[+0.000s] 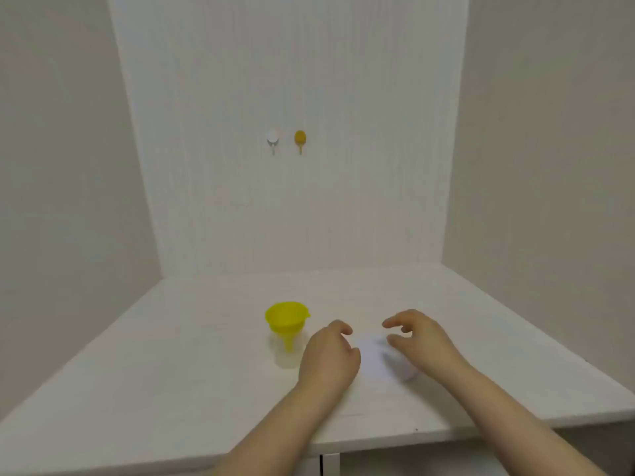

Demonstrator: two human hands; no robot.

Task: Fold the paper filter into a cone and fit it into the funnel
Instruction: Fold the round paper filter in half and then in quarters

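While no writing shows, loosely curled hands beside paper filter (372,357), funnel (287,319).

The yellow funnel (287,319) is standing upright just left of centre in the lower half of the frame, wide mouth up, its narrow spout pointing down into a clear cup that is hard to make out. To its right, lower centre, the white paper filter (372,359) is lying flat on the white tabletop, pale and blurred, its edges partly hiding behind the two hands.
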